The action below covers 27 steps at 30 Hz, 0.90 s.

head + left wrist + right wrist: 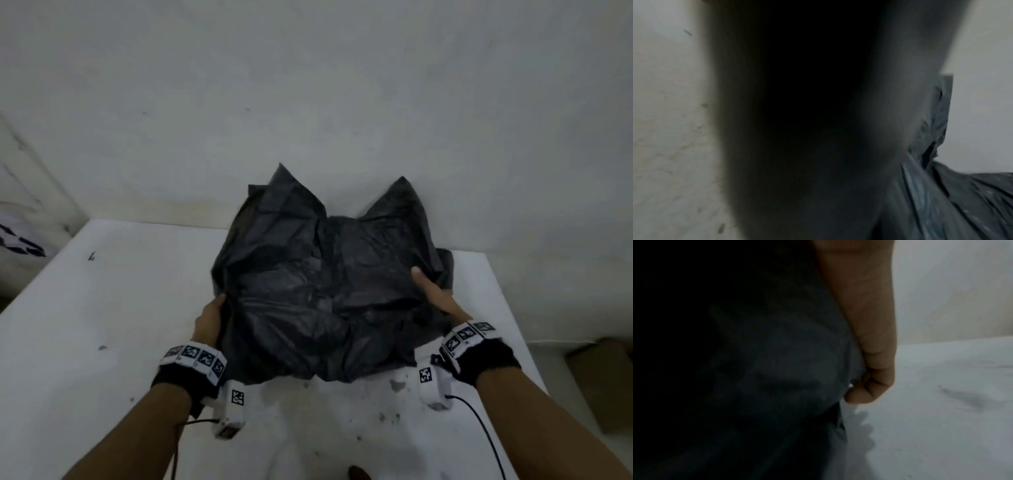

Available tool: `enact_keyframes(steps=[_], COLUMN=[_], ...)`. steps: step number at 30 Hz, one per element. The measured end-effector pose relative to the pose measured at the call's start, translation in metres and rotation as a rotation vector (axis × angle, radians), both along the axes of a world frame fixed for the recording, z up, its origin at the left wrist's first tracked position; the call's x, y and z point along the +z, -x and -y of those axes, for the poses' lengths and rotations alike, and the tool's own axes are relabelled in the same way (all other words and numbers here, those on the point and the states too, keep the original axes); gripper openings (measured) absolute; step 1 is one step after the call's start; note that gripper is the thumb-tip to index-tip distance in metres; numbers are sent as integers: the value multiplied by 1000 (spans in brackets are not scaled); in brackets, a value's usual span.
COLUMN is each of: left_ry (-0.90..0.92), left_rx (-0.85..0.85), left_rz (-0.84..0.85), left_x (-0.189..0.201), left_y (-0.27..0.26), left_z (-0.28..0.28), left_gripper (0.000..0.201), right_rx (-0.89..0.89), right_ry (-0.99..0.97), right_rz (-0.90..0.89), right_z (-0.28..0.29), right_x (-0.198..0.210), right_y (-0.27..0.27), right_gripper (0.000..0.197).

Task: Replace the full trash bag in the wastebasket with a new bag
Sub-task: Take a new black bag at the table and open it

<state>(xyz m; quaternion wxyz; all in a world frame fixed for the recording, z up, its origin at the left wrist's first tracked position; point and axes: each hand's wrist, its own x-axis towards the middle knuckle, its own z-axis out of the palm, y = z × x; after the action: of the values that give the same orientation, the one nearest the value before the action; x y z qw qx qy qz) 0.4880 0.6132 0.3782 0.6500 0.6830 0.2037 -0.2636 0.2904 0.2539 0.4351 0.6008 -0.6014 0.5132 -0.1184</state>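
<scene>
Head view alone: both hands [318, 308] on bag [308, 274]

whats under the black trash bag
The black trash bag lies on the white table, left hand and right hand holding its sides. Whatever it drapes over, wastebasket or not, is fully covered.

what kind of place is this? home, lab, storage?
Likely a bare utility or storage corner, not certain. Plain white wall, a scuffed, stained white tabletop under the black trash bag, and a cardboard box on the floor at right.
</scene>
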Motion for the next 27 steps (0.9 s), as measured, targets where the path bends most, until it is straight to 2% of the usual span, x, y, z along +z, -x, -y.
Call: enact_keyframes(steps=[2, 3, 5, 6, 8, 10, 11, 12, 14, 15, 16, 17, 18, 21, 23, 25, 27], left_ry=[27, 2, -84, -126, -271, -375, -387, -375, -403, -493, -623, -739, -839, -1032, -1103, -1069, -932], left_rx=[74, 96, 84, 35, -140, -386, -525, -682, -989, -1134, -1257, -1323, -1351, -1389, -1313, -1175, -1049], left_rz=[-25, -7, 172, 308, 594, 859, 951, 945, 712, 570, 465, 396, 346, 300, 391, 553, 671], left_x=[16, 20, 23, 27, 29, 28, 27, 25, 6, -6, -16, -25, -30, -29, -20, -12, -11], left_y=[11, 14, 16, 20, 28, 37, 42, 47, 51, 51, 53, 52, 49, 38, 37, 44, 54], left_z=[2, 5, 12, 16, 22, 31, 36, 40, 41, 39, 34, 28, 22, 12, 18, 32, 49], left_gripper=[77, 70, 69, 68, 61, 50, 46, 44, 51, 64, 79, 85, 81, 69, 70, 60, 46], right_rx=[15, 23, 53, 79, 188, 418, 571, 725, 961, 1008, 1014, 1005, 1001, 1001, 935, 855, 825], right_ry=[-2, -10, 86, 195, 560, 951, 1053, 1141, 1042, 880, 757, 695, 674, 636, 597, 565, 458], right_rz=[-120, -191, -339, -425, -570, -617, -588, -545, -563, -633, -686, -759, -830, -941, -914, -834, -727], right_z=[1, 0, -5, -10, -28, -45, -50, -54, -55, -55, -52, -51, -50, -71, -95, -118, -136], right_x=[-17, -22, -29, -28, -25, -28, -35, -44, -57, -60, -66, -68, -72, -74, -72, -71, -72], right_y=[8, 10, 12, 12, 16, 21, 22, 24, 30, 36, 43, 50, 55, 62, 55, 45, 33], right_gripper=[111, 119, 127, 124, 111, 99, 89, 77, 61, 61, 64, 66, 69, 74, 74, 70, 65])
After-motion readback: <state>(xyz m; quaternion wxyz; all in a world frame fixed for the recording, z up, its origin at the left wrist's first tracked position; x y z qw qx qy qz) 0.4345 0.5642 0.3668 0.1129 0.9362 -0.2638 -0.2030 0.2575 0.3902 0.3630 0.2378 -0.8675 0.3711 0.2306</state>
